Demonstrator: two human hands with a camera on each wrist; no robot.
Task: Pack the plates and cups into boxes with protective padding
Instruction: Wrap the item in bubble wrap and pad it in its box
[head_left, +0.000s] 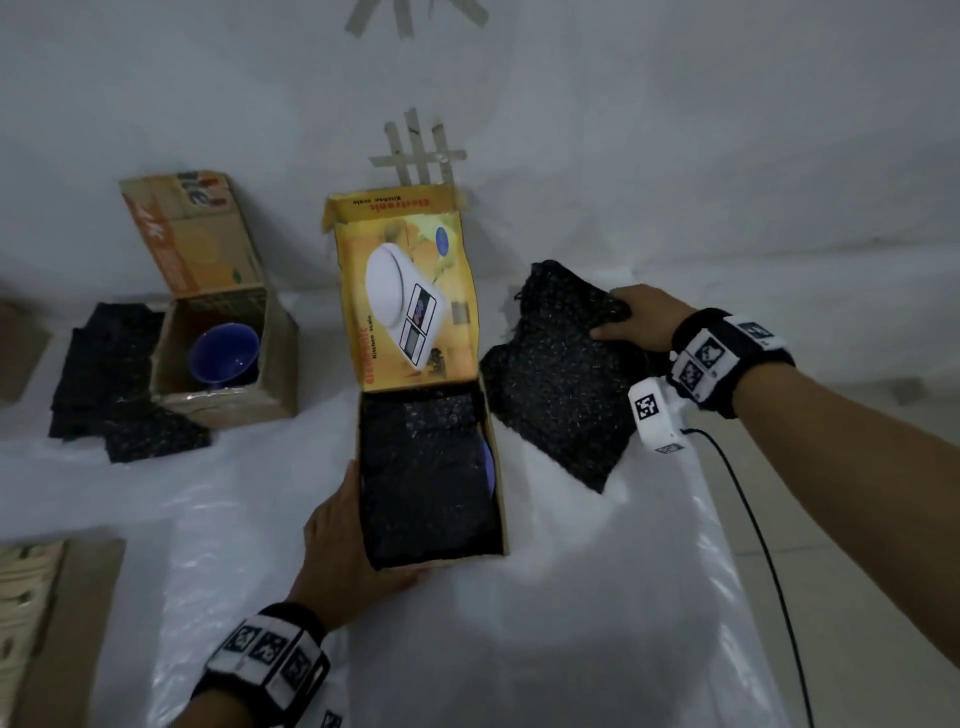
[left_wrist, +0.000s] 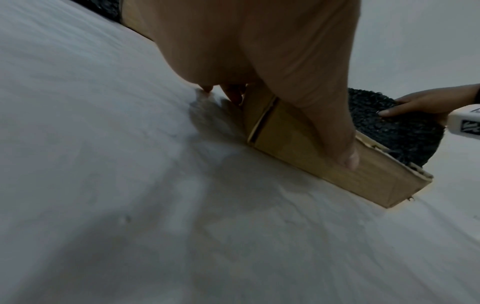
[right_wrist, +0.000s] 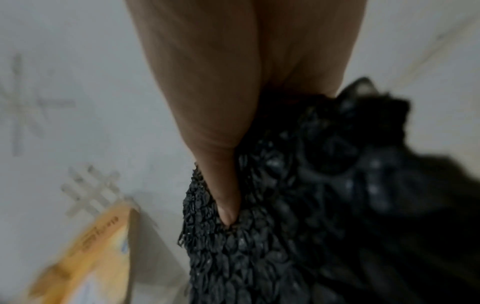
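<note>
Left hand (head_left: 347, 545) braces the near left corner of the yellow kitchen-scale box (head_left: 496, 499): the thumb lies along the near wall, and the other fingers run up the left wall, wrapped round the corner. The left wrist view confirms the thumb pressed flat on the cardboard wall (left_wrist: 324, 164). Inside the box, black bubble wrap (head_left: 421, 478) covers the contents; a blue rim (head_left: 488, 462), probably a plate, shows at the right edge of this padding. The box lid (head_left: 405, 291) stands open and upright at the far end.

Right hand (head_left: 641, 325) grasps a loose sheet of black bubble wrap (head_left: 556, 379) just right of the box. The thumb presses on top of the sheet, and the remaining fingers curl around its far right edge. The right wrist view is blurred but shows the thumb (right_wrist: 223, 185) sunk into the padding.

Second cardboard box (head_left: 228, 400) sits well to the left, flaps open, with a blue cup (head_left: 223, 353) inside. More black bubble wrap (head_left: 114, 384) lies beside that box. All items rest on a white plastic sheet (head_left: 571, 597).
</note>
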